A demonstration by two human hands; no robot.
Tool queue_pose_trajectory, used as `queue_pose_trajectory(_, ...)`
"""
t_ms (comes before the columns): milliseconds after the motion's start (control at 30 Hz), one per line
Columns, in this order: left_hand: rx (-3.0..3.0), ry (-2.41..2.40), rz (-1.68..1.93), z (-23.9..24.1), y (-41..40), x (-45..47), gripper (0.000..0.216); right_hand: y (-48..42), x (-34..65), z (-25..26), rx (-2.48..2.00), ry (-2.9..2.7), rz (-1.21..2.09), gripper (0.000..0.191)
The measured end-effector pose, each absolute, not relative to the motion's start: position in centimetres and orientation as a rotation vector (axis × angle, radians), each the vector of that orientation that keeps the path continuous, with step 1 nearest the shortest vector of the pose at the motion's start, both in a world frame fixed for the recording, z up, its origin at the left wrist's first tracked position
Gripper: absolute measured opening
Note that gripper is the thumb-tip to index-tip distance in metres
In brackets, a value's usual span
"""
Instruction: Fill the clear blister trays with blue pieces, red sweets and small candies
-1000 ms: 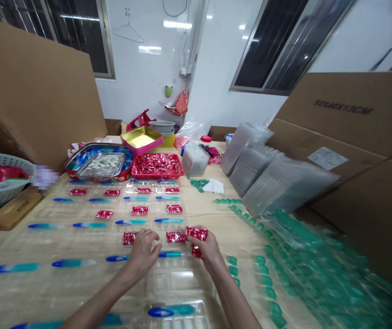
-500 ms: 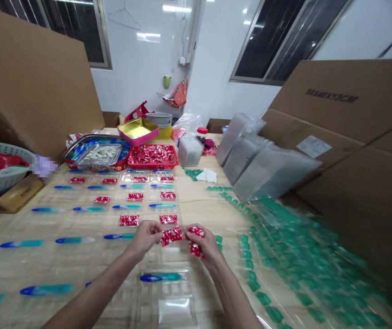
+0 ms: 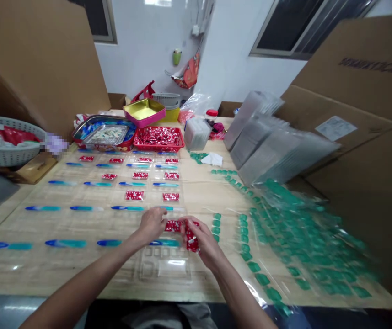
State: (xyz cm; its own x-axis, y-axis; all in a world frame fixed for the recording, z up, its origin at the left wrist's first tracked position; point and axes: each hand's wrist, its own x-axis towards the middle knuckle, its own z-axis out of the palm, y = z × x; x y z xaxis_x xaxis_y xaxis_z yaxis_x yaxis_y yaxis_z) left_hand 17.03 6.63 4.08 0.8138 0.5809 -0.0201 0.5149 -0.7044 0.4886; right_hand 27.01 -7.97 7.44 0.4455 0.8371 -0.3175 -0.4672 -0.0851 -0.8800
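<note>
My left hand (image 3: pixel 153 225) has curled fingers at the left end of a small red-and-white packet (image 3: pixel 173 226), which lies nearly level over a clear plastic tray. The fingertips of my right hand (image 3: pixel 204 240) meet its other end. More red packets (image 3: pixel 192 242) are closed inside my right hand; how many is hidden. Just below the hands is a blue-and-teal pen-shaped tool (image 3: pixel 164 243) in its slot. The nearest clear tray (image 3: pixel 147 269) has several moulded hollows. Farther back, rows of trays carry matching tools (image 3: pixel 127 208) and red packets (image 3: pixel 134 195).
A red basket of packets (image 3: pixel 181 145) and a metal-rimmed tin (image 3: pixel 79 137) stand at the back. Stacked clear plastic trays (image 3: pixel 260 132) lean at the right, with strips of green pieces (image 3: pixel 319 246) before them. Cardboard (image 3: pixel 363 91) rises on both sides.
The packet between my hands has gone from tilted to nearly level, down at the tray. My view has tipped down, so the table's front edge now shows.
</note>
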Motion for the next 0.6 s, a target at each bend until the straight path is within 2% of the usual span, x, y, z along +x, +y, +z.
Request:
queue_pose_trajectory(133, 2.452, 0.866, 0.215, 4.2, 7.0, 16.1, 0.023, -8.9, 25.0, 7.2, -1.098, -0.276, 1.443, 0.063)
queue_pose_trajectory(233, 2.420, 0.868, 0.279, 4.2, 7.4, 15.3, 0.020, -9.5, 24.3, 6.8, -1.220, -0.382, 1.393, 0.065)
queue_pose_trajectory(300, 2.410, 0.866, 0.315, 4.3, 7.6, 14.8, 0.019, -10.1, 23.7, 6.5, -1.438, -0.661, 1.193, 0.055)
queue_pose_trajectory(400, 2.393, 0.870, 0.372, 4.3, 8.1, 13.9, 0.018, -11.2, 22.3, 5.6, -1.721, -1.289, 0.709, 0.043)
queue_pose_trajectory(500, 2.359, 0.885, 0.414, 4.3, 8.6, 13.1, 0.015, -11.9, 21.0, 4.3, -1.768, -1.768, 0.316, 0.049)
queue_pose_trajectory(600, 2.320, 0.894, 0.429, 4.5, 9.0, 12.4, 0.013, -12.0, 20.4, 3.1, -1.771, -1.951, 0.139, 0.054)
